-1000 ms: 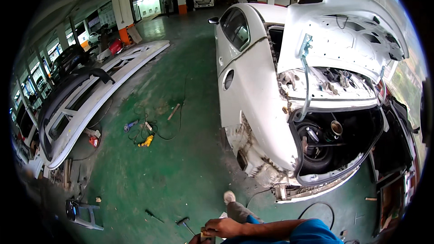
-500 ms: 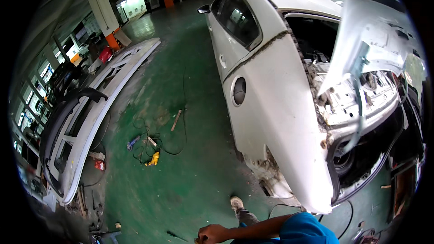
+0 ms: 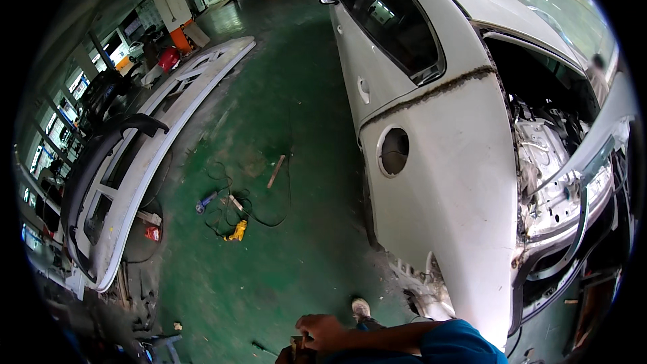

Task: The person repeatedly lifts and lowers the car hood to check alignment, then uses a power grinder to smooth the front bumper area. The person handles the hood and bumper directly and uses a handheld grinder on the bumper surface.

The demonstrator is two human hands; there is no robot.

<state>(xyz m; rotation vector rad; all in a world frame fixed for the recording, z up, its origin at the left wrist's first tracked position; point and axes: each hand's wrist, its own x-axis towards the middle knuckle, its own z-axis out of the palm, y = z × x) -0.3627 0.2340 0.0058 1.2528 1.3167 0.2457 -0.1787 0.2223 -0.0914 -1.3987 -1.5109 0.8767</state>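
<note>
My right hand [image 3: 322, 331] comes in from the lower right with a blue sleeve behind it and is held low at the picture's bottom edge. Its fingers curl closed over something small and brownish that I cannot make out. Just below it, a dark part of my left hand [image 3: 286, 354] seems to show at the edge, its fingers mostly hidden. Right of the hands stands a white car [image 3: 438, 182] with rough, cut seams on its rear side panel. A round opening [image 3: 394, 152] is in that panel, and the lower edge behind the wheel is torn up.
On the green floor [image 3: 229, 283] lie a yellow power tool [image 3: 236, 230], a blue-grey tool [image 3: 205, 203], tangled cords and a wooden strip [image 3: 275, 171]. Left of them are a long white body panel [image 3: 145, 182] and a black bumper piece [image 3: 84, 168]. My shoe [image 3: 361, 307] is near the car.
The view has shifted, so the car's side looks nearer and further right. The raised trunk lid now shows less. My right hand appears higher, and a brownish shape shows below it.
</note>
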